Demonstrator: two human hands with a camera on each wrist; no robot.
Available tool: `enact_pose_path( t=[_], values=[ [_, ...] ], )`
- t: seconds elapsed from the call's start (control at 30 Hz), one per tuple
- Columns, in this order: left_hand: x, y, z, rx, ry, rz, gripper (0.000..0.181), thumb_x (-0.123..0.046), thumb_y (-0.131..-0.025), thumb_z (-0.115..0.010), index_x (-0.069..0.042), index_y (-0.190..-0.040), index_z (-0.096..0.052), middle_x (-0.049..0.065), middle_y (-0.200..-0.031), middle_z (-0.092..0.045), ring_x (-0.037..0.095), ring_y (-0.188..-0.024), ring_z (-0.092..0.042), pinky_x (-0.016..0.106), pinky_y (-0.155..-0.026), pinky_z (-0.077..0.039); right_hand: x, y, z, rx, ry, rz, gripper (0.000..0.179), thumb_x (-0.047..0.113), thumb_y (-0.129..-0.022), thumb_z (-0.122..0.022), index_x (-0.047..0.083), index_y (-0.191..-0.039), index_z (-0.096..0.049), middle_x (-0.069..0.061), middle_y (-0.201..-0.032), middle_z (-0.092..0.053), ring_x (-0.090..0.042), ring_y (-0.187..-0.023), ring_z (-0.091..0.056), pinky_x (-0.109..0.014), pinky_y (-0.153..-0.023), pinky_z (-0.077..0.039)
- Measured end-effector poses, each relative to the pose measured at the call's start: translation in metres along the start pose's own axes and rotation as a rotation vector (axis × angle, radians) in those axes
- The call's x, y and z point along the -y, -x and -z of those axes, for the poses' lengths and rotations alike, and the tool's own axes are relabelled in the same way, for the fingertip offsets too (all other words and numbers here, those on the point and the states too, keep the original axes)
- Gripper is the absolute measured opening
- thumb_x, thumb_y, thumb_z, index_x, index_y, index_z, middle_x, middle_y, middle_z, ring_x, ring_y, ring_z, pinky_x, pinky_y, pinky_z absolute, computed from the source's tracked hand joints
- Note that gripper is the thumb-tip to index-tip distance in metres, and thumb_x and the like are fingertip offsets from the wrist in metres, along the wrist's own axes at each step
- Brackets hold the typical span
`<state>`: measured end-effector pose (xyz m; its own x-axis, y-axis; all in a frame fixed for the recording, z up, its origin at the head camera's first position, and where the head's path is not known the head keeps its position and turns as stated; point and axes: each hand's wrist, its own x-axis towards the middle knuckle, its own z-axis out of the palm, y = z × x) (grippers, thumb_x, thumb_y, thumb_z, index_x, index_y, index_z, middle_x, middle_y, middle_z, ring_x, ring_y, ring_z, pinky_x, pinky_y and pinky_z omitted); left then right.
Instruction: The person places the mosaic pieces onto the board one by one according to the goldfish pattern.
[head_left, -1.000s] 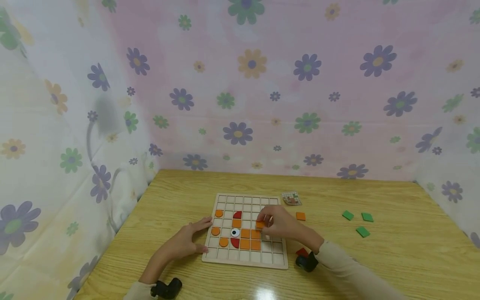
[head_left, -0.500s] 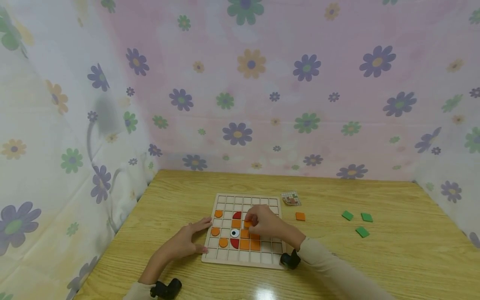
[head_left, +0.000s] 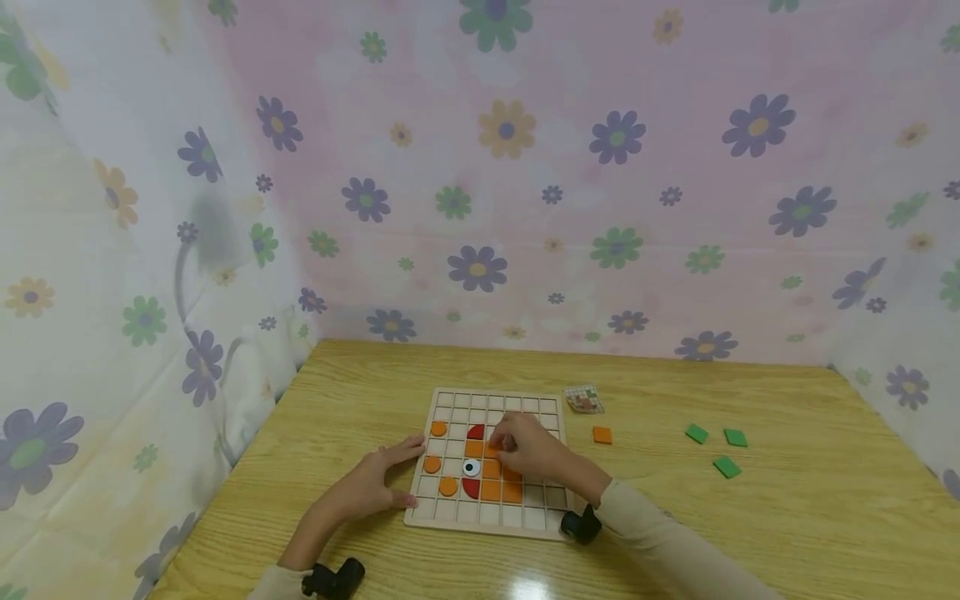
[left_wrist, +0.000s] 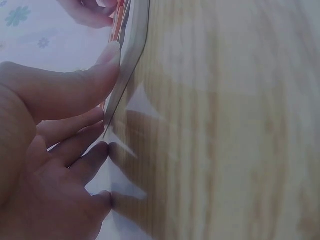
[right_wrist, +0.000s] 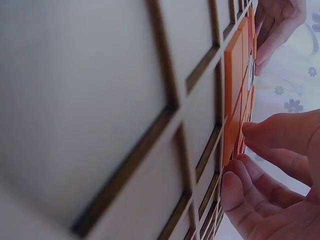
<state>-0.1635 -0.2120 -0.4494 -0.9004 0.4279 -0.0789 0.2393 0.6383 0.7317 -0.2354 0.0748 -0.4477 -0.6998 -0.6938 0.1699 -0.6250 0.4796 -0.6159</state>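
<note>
A square wooden grid board (head_left: 491,527) lies on the table. Set in its cells are several orange square tiles (head_left: 491,491), orange discs (head_left: 447,486), red quarter-round tiles (head_left: 470,488) and a white eye disc (head_left: 471,467). My left hand (head_left: 367,482) rests at the board's left edge, thumb and fingers spread and touching the frame. Over the middle of the board, my right hand (head_left: 534,447) pinches an orange square tile (head_left: 492,451) at its cell, right of another orange tile. Fingers partly cover that tile; in the right wrist view it sits close to the grid beside the thumb.
A small picture card (head_left: 583,398) lies by the board's far right corner. Near it is a loose orange square tile (head_left: 602,435). Several green tiles (head_left: 727,467) lie farther right on the wooden table (head_left: 795,500). Flowered cloth (head_left: 570,225) hangs behind and at the sides.
My right hand has moved left across the board with the orange tile and lowered it to a cell beside another orange tile. My left hand has stayed at the board's edge.
</note>
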Motion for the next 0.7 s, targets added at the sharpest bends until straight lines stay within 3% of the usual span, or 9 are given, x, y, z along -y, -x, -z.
enact_pose_path(
  t=[0.2, 0.7],
  values=[
    [0.000, -0.001, -0.001, 0.000, 0.001, -0.008, 0.073, -0.016, -0.078, -0.077, -0.002, -0.141, -0.044, 0.010, -0.152, -0.030, 0.037, -0.140, -0.020, 0.061, -0.110, -0.008, -0.002, 0.012, 0.010, -0.001, -0.007, -0.017, 0.013, 0.002, -0.084, -0.063, 0.007, -0.093, -0.071, 0.000, -0.089, -0.059, -0.008, -0.061, -0.045, -0.022, -0.053, -0.042],
    [0.003, -0.002, -0.002, 0.003, 0.009, 0.004, 0.075, -0.016, -0.078, -0.078, -0.004, -0.142, -0.043, 0.009, -0.153, -0.029, 0.036, -0.140, -0.019, 0.061, -0.109, -0.013, -0.019, 0.048, 0.047, -0.004, -0.011, -0.070, 0.017, 0.000, -0.084, -0.066, -0.001, -0.101, -0.067, -0.010, -0.098, -0.059, -0.018, -0.074, -0.051, -0.025, -0.059, -0.046]
  ],
)
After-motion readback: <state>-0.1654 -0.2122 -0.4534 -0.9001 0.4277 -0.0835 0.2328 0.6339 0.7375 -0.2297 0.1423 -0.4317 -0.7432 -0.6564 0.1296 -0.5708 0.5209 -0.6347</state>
